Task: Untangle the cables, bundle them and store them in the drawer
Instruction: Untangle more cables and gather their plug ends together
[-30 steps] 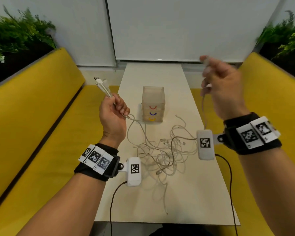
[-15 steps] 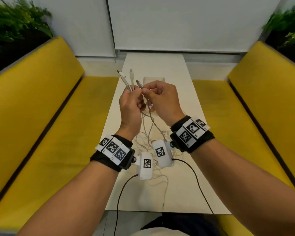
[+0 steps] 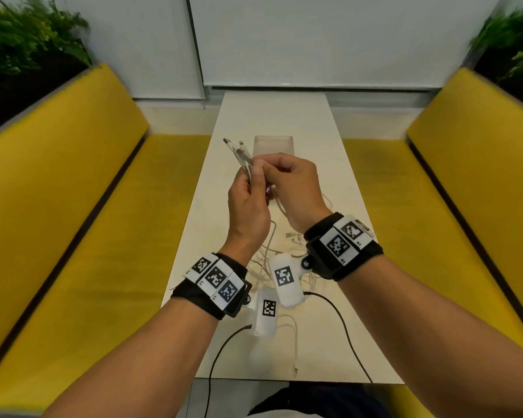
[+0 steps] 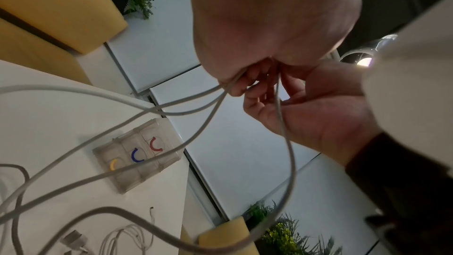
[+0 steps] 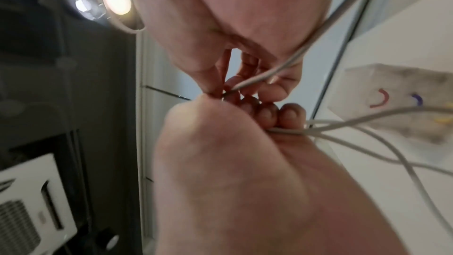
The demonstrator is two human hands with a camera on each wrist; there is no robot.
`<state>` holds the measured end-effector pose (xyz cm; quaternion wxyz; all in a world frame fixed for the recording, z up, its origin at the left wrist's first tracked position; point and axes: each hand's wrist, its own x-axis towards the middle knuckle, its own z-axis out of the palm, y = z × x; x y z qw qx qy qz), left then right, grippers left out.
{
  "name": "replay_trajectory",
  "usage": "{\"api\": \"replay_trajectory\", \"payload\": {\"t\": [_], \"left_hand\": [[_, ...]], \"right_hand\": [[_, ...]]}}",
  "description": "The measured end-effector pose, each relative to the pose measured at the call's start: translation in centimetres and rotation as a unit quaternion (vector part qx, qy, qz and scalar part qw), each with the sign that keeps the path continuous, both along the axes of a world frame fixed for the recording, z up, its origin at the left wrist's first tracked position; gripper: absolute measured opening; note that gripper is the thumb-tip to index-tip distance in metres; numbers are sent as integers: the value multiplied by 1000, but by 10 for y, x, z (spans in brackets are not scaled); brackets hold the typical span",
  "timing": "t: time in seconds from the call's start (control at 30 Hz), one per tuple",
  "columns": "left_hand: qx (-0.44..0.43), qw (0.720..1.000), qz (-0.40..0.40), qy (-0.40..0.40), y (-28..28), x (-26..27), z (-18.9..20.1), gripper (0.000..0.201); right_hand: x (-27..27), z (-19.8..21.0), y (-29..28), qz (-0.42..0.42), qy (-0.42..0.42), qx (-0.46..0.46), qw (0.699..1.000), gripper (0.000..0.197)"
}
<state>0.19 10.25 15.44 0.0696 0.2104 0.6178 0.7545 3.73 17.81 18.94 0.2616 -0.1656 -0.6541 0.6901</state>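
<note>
Cables (image 3: pixel 242 158): several plug ends now gathered upright in left hand (image 3: pixel 248 212), rest trailing to the tangle on the surface (image 3: pixel 338 342). A second ago the right hand (image 3: pixel 296 191) was far out to the side; now it's at the left, fingers pinching one strand, so sorting ends goes on, no bundling yet. Drawer box (image 3: pixel 274 144) just behind, shut. Surface narrow, yellow benches (image 3: pixel 73 206) flank; room mainly upward.

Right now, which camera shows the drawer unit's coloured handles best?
The left wrist view: the drawer unit shows its red, blue and yellow handles unobstructed. The right wrist view shows it blurred, with cables across it. In the head view the hands hide its front; only the top shows.
</note>
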Motion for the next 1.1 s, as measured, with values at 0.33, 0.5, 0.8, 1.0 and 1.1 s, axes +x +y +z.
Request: {"api": "replay_trajectory", "payload": {"t": [0.33, 0.5, 0.8, 1.0, 1.1], "left_hand": [[84, 993, 40, -76, 3, -10, 28, 36], [127, 989, -29, -76, -2, -16, 40, 34], [177, 980, -26, -86, -8, -12, 61, 37], [254, 963, -37, -86, -24, -14, 93, 36], [281, 956, -38, -82, -30, -14, 107, 37]], "right_hand": [[14, -20, 8, 73, -33, 63, 995, 42], [24, -25, 20, 135, -63, 20, 989, 43], [37, -40, 22, 215, -95, 182, 955, 13], [32, -84, 50, 90, -173, 165, 967, 24], [32, -106, 68, 62, -220, 124, 966, 31]]}}
